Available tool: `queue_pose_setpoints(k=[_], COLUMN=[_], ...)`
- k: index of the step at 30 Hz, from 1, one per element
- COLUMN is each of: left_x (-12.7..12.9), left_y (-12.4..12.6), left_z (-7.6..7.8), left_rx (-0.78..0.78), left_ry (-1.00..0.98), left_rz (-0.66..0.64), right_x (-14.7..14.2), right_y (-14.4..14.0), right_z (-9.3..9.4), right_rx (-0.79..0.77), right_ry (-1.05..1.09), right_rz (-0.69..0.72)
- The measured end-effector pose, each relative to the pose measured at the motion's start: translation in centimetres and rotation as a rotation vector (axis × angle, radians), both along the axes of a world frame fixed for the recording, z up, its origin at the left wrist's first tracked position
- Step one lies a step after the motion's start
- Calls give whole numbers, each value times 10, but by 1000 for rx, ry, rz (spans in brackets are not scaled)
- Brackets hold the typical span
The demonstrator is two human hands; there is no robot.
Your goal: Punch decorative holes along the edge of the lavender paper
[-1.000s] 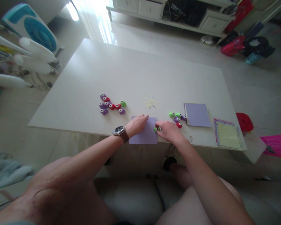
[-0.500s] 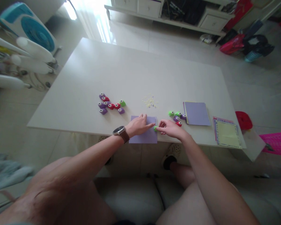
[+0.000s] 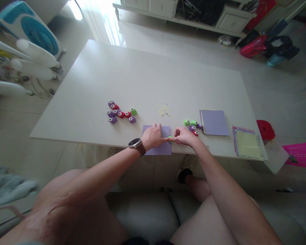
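A lilac paper sheet [image 3: 165, 148] lies at the near edge of the white table [image 3: 148, 78]. My left hand [image 3: 154, 136], a watch on its wrist, rests flat on the sheet, its index finger reaching to a small green paper punch [image 3: 170, 137] on the sheet's right edge. My right hand [image 3: 185, 136] pinches that punch from the right. Just right of my right hand sit a few more small punches [image 3: 193, 125], green, purple and red.
Several small punches [image 3: 119, 113] lie in a cluster left of the sheet. Paper confetti [image 3: 163, 110] is scattered behind it. A lilac paper stack [image 3: 214, 122] and a yellow pad [image 3: 247, 144] lie to the right. A fan [image 3: 28, 27] stands at the left.
My left hand slid right across the sheet until its index finger met the green punch. My right hand drew in closer on the punch.
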State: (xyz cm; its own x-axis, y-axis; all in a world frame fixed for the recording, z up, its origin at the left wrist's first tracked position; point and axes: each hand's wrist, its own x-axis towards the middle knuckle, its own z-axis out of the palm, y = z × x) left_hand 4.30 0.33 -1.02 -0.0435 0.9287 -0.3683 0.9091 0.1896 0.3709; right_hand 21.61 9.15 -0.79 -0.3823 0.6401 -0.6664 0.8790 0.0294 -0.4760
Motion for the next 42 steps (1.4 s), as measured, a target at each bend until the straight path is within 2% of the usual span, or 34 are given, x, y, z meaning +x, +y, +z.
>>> queue_pose_setpoints(k=[6, 15, 22, 28, 31, 37, 42], left_x=[1, 5, -2, -6, -9, -17, -16], left_y=[4, 8, 7, 8, 10, 12, 8], left_z=[4, -2, 1, 9, 7, -6, -6], left_rx=[-63, -58, -88, -134, -157, -144, -101], left_ry=[-24, 14, -31, -79, -94, -80, -20], left_rz=[45, 29, -4, 16, 0, -125, -164], right_x=[-4, -9, -3, 0, -1, -3, 1], right_y=[2, 2, 7, 9, 8, -1, -5], right_z=[1, 2, 4, 11, 15, 15, 15], right_rx=[-9, 56, -123, -190, -99, 115, 322], right_ry=[-18, -78, 97, 143, 80, 20, -59], right_rz=[13, 57, -4, -47, 19, 237, 322])
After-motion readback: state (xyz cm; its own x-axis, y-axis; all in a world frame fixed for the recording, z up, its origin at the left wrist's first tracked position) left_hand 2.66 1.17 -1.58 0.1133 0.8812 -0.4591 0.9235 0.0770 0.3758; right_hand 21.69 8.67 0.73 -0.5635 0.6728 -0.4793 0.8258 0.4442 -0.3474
